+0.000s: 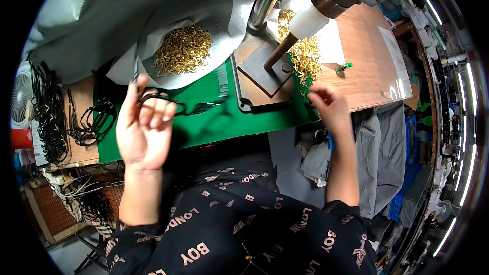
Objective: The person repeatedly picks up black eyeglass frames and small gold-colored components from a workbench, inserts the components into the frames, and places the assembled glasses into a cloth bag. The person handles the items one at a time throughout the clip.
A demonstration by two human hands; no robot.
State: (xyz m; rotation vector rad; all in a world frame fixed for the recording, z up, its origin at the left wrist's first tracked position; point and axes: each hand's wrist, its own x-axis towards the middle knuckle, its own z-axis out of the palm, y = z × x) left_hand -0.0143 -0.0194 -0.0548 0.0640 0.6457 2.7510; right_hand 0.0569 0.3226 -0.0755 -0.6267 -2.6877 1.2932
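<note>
My left hand [146, 130] is raised over the left part of the green mat, palm up. Its curled fingers grip a thin black strap [168, 101], whose loose end trails to the right, smeared by motion. My right hand [332, 106] is at the mat's right edge, its fingers pinched together. Whatever is between those fingertips is too small to make out. Just beyond them lies a heap of small brass-coloured pieces [305, 56]. Between my hands stands a press with a flat metal plate [265, 74] and a dark rod [281, 51] slanting above it.
A white sheet [229, 46] holds another brass-coloured pile [184, 48] behind my left hand. Black straps [48, 112] hang in a bundle at the left, near a white fan [21, 94]. A small green-capped bottle [344, 67] rests on the wooden table [359, 35].
</note>
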